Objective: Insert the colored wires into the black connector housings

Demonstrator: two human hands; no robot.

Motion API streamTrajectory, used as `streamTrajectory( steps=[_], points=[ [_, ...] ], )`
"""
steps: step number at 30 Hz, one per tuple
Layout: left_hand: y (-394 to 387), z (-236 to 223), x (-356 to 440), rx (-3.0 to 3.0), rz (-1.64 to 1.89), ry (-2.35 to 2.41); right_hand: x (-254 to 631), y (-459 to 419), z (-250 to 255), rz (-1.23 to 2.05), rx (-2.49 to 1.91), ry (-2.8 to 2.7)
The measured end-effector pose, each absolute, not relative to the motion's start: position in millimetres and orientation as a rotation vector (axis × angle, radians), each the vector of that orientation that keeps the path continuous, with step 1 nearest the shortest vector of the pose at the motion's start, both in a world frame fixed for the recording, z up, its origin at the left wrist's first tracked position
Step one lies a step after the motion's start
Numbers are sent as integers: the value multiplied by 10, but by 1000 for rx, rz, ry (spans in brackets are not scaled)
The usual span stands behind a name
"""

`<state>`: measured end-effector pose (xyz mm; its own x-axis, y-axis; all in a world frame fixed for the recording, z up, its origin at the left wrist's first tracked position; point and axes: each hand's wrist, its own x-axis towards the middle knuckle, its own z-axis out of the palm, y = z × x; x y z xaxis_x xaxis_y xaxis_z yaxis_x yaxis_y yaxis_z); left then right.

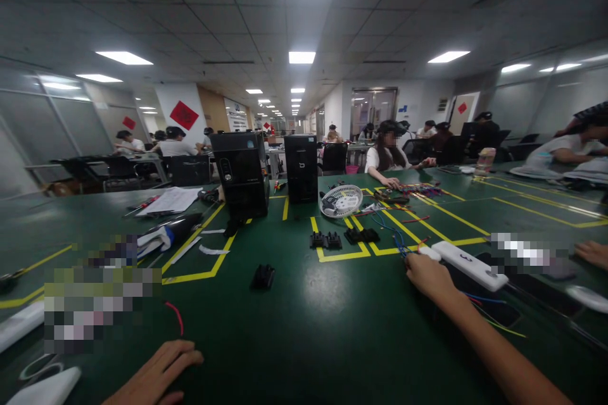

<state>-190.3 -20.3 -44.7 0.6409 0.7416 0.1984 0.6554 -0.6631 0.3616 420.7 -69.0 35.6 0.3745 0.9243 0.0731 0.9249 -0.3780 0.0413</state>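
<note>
head cam: l hand [164,367] loose nr table [285,351] near edge, r hand [430,275] at blue wires [401,248], grip unclear, tug cld snag 'em.

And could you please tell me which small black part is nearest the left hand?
The lone black part in front; the grouped black parts lie farther back, before the white basket.
</note>
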Motion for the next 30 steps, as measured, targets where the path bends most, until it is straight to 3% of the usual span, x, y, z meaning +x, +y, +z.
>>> streamTrajectory(
  steps=[5,10,16,21,30],
  points=[
    [-168,321,-1610,2526,384,1226,4192,-664,491,-203,-2574,-1699],
    [257,832,-462,2556,555,1048,3857,-551,752,-389,-2203,-1620],
    [788,474,672,2554,939,1012,3364,-454,827,-277,-1588,-1670],
    [936,120,334,2728,656,1346,3242,-438,640,53,-1485,-1644],
    [1155,230,-45,2513,633,1513,3119,-477,459,421,-1515,-1558]
  ],
)
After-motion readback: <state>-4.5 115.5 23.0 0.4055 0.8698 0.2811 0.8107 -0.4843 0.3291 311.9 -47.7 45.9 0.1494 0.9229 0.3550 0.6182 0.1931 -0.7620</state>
